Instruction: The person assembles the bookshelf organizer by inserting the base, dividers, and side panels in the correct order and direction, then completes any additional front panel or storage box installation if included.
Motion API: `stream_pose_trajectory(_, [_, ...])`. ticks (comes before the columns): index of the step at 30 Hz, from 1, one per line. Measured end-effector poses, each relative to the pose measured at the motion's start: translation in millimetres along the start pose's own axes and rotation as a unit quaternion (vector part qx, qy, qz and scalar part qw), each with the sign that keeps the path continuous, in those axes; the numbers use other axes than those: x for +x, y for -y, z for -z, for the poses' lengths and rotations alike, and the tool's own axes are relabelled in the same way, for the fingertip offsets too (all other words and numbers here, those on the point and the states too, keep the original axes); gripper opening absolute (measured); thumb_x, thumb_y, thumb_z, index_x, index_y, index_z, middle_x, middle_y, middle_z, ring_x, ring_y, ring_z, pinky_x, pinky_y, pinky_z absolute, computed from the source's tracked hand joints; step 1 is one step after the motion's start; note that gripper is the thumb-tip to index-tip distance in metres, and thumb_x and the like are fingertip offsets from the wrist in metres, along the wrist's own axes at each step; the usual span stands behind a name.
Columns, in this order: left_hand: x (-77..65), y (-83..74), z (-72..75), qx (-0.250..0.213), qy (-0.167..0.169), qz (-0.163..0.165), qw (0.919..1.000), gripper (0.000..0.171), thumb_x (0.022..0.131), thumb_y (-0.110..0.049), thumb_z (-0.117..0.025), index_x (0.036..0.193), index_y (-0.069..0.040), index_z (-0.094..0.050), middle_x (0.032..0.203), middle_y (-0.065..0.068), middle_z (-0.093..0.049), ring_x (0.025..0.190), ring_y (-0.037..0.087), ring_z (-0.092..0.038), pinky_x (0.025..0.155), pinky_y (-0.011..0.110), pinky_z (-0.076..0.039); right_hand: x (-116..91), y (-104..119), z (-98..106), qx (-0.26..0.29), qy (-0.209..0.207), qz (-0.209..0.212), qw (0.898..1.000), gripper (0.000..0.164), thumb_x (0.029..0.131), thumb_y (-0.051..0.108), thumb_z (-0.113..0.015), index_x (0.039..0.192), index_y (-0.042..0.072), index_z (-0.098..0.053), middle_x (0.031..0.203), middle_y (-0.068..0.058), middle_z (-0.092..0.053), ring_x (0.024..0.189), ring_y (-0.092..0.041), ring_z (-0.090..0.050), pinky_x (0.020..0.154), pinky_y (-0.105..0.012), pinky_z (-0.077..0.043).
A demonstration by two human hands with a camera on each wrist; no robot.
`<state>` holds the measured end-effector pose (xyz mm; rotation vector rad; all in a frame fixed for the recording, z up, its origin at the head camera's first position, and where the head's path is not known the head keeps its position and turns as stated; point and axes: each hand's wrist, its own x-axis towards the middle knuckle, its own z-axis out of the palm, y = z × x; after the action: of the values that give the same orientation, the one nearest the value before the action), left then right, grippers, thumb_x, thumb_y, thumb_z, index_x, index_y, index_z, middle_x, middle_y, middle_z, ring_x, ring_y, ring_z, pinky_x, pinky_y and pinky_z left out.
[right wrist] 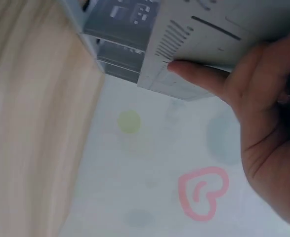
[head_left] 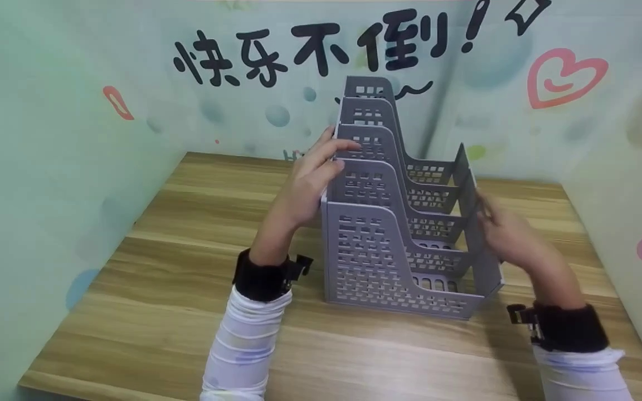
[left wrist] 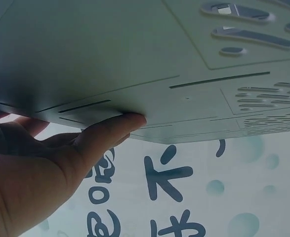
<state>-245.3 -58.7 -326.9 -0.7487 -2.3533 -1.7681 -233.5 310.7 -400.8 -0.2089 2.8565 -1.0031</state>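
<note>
A grey plastic file organizer (head_left: 365, 256) with several stepped, perforated dividers stands upright on the wooden table. Its tall side faces left and its low side right. At the tall side, my left hand (head_left: 310, 184) grips the edge, fingers reaching over into a slot. In the left wrist view the left thumb (left wrist: 120, 123) lies along the slotted outer panel (left wrist: 110, 54). On the opposite side, my right hand (head_left: 507, 231) rests against the outside of the low panel (head_left: 480, 245). The right wrist view shows one straight digit (right wrist: 196, 74) pressed to that panel; its other fingers are hidden.
The wood-grain table (head_left: 159, 295) extends around the organizer. Behind it hangs a pale printed backdrop (head_left: 243, 122) with black characters and a pink heart (head_left: 566, 78). Black wrist straps (head_left: 262, 275) with small mounts sit over white sleeves (head_left: 243, 351).
</note>
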Motion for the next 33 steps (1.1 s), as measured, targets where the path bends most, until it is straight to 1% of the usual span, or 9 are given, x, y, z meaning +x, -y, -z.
stream_pose_trajectory(3, [1.7,-1.9,1.2,0.002,0.001,-0.002,1.0000,0.047,0.100,-0.020,-0.044,0.138,-0.007,-0.067,0.180,0.013,-0.017,0.167,0.032,-0.019,0.137,0.050,-0.016,1.4,-2.0,-5.5,-0.004,-0.008,-0.003,1.000,0.061,0.115,0.027,-0.025,0.171,0.009,-0.009,0.132,-0.046,-0.057,0.070,-0.026,-0.066,0.058,-0.039,-0.053])
stream_pose_trajectory(6, [3.7,-3.1,2.4,0.002,0.002,-0.003,1.0000,0.046,0.100,-0.021,-0.044,0.139,-0.008,-0.067,0.180,0.012,-0.016,0.167,0.033,-0.019,0.136,0.051,-0.018,2.6,-2.8,-7.1,0.002,-0.017,-0.011,1.000,0.060,0.116,0.029,-0.025,0.172,0.014,-0.011,0.128,-0.043,-0.059,0.066,-0.025,-0.064,0.056,-0.037,-0.051])
stream_pose_trajectory(13, [7.5,-0.7,0.6,-0.009,0.002,-0.006,0.9999,0.045,0.100,-0.021,-0.045,0.138,-0.010,-0.067,0.181,0.010,-0.015,0.167,0.033,-0.019,0.136,0.053,-0.018,4.0,-6.3,-9.2,-0.025,-0.004,-0.025,0.999,0.062,0.115,0.033,-0.021,0.171,0.008,-0.009,0.147,-0.045,-0.049,0.093,-0.040,-0.070,0.066,-0.039,-0.055])
stream_pose_trajectory(18, [4.3,3.1,-1.0,-0.008,0.003,-0.007,0.9999,0.045,0.100,-0.022,-0.045,0.138,-0.010,-0.067,0.181,0.010,-0.016,0.167,0.033,-0.018,0.136,0.054,-0.018,5.7,4.1,-8.6,-0.077,0.020,-0.019,0.997,0.063,0.115,0.026,-0.024,0.167,-0.007,-0.012,0.137,-0.052,-0.051,0.089,-0.045,-0.074,0.068,-0.049,-0.063])
stream_pose_trajectory(20, [1.2,4.4,-1.4,-0.006,0.003,-0.005,1.0000,0.045,0.099,-0.022,-0.046,0.137,-0.010,-0.068,0.181,0.009,-0.016,0.167,0.033,-0.018,0.136,0.054,-0.017,9.9,11.5,-8.0,-0.106,0.016,-0.017,0.994,0.062,0.116,0.028,-0.026,0.162,-0.013,-0.021,0.136,-0.053,-0.051,0.099,-0.054,-0.072,0.082,-0.058,-0.063])
stream_pose_trajectory(22, [-0.7,5.9,-1.7,-0.006,0.004,-0.002,1.0000,0.046,0.099,-0.022,-0.046,0.138,-0.011,-0.068,0.181,0.009,-0.017,0.167,0.033,-0.017,0.136,0.055,-0.016,18.2,17.8,-7.5,-0.130,0.002,-0.020,0.991,0.066,0.116,0.032,-0.024,0.159,-0.018,-0.024,0.150,-0.053,-0.037,0.122,-0.063,-0.060,0.102,-0.069,-0.055])
stream_pose_trajectory(24, [-1.8,7.4,-1.7,-0.011,0.008,0.002,0.9999,0.046,0.099,-0.022,-0.046,0.138,-0.011,-0.068,0.181,0.008,-0.016,0.168,0.032,-0.016,0.136,0.054,-0.016,30.3,20.3,-9.0,-0.145,-0.021,-0.020,0.989,0.071,0.116,0.039,-0.025,0.158,-0.019,-0.024,0.163,-0.050,-0.019,0.141,-0.070,-0.039,0.117,-0.075,-0.037])
stream_pose_trajectory(27, [-1.6,8.5,-1.4,-0.016,0.008,0.000,0.9998,0.047,0.099,-0.021,-0.046,0.138,-0.010,-0.068,0.180,0.010,-0.018,0.167,0.032,-0.017,0.136,0.053,-0.016,48.7,18.3,-14.3,-0.149,-0.028,-0.029,0.988,0.082,0.114,0.050,-0.019,0.165,-0.013,-0.006,0.171,-0.041,0.010,0.149,-0.073,-0.015,0.123,-0.079,-0.021])
stream_pose_trajectory(33, [4.9,6.2,0.4,-0.009,0.003,-0.004,1.0000,0.046,0.099,-0.022,-0.046,0.138,-0.010,-0.068,0.180,0.012,-0.020,0.166,0.033,-0.020,0.136,0.053,-0.016,68.2,6.5,-23.7,-0.107,-0.034,-0.041,0.993,0.090,0.110,0.062,-0.009,0.167,-0.004,0.010,0.173,-0.034,0.016,0.154,-0.069,-0.003,0.126,-0.078,-0.015])
